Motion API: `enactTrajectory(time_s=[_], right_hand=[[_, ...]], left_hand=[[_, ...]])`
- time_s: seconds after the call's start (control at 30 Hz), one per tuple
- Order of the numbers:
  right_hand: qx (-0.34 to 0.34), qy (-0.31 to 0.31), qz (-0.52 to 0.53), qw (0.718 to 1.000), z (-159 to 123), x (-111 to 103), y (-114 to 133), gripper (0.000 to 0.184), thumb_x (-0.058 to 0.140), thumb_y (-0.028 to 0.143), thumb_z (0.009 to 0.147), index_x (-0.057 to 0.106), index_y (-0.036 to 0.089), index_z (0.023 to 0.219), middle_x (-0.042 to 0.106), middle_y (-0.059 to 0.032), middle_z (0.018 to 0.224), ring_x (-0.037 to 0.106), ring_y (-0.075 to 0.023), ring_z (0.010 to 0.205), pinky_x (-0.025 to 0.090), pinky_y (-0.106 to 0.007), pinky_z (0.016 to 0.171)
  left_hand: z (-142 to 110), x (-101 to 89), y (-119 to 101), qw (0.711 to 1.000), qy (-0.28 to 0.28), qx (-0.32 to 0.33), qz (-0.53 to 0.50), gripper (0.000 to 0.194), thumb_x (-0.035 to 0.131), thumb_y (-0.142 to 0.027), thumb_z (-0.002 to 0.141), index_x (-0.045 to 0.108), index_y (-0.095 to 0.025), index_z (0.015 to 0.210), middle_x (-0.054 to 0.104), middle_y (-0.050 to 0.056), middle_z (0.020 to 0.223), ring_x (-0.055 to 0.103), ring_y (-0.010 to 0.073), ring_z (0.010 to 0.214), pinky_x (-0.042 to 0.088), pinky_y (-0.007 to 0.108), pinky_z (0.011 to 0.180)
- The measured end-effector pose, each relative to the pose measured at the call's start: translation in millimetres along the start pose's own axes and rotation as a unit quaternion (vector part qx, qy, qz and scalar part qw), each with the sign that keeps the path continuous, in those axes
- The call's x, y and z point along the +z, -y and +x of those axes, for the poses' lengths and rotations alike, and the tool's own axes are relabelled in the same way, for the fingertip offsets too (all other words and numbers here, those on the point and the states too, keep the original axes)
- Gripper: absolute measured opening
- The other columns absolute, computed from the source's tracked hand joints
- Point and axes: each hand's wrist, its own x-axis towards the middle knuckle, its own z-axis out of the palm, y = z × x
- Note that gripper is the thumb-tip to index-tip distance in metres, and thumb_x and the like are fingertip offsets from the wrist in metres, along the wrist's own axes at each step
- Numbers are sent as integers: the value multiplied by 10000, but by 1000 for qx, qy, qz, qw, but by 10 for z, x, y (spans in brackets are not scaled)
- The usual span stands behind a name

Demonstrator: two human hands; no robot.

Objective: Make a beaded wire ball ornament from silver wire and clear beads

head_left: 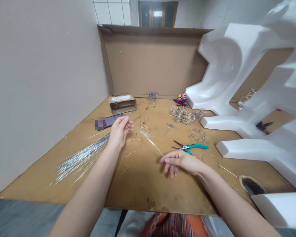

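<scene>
My left hand [122,128] is closed in a pinch on a thin wire, whose end sticks out to the upper left. Between the fingers of my right hand [176,162] is a small bunch of straight silvery wires [151,141], slanting up and leftward into the space between the hands. A heap of long straight wires [85,156] lies on the table beside my left forearm. Just above my right hand rest long-nose pliers [189,146] with green handles, their jaws apart. A star-shaped wire piece [172,126] lies farther back.
A small cardboard box [122,104] and a phone [109,121] lie at the left. Bent wire pieces [184,115] are piled at the right, near a colourful object [181,98]. White foam blocks [244,144] line the right side; a cardboard wall [155,62] stands behind.
</scene>
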Motion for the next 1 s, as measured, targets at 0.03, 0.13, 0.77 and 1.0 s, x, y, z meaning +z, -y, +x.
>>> enactTrajectory(time_s=[0.03,0.13,0.77,1.0], right_hand=[[0,0,-2,1000,2,1,0,386,618,415,749,618,105,978,690,-83,747,629,-121,510,412,-193,436],[0,1,-5,1000,5,3,1,388,613,412,752,616,102,985,690,-85,749,629,-121,512,412,-194,439],[-2,18,-13,1000,-28,-10,32,379,611,416,757,627,106,974,693,-92,741,628,-124,515,405,-190,427],[2,36,12,999,-37,-37,29,348,626,395,750,628,103,939,691,-79,710,619,-120,493,396,-183,407]], left_hand=[[5,-6,-1,1000,-4,3,-5,196,669,-270,690,553,-147,790,602,-21,638,571,63,481,472,153,457],[23,-29,-11,999,-14,-4,-28,175,653,-259,696,545,-148,776,599,-25,630,574,64,475,466,152,450],[85,-92,-90,997,-35,-20,-60,106,624,-242,710,579,-147,728,587,-35,593,545,49,439,449,134,405],[112,-135,-87,996,-33,-52,-59,45,569,-192,755,581,-155,733,609,-15,602,576,58,477,470,129,437]])
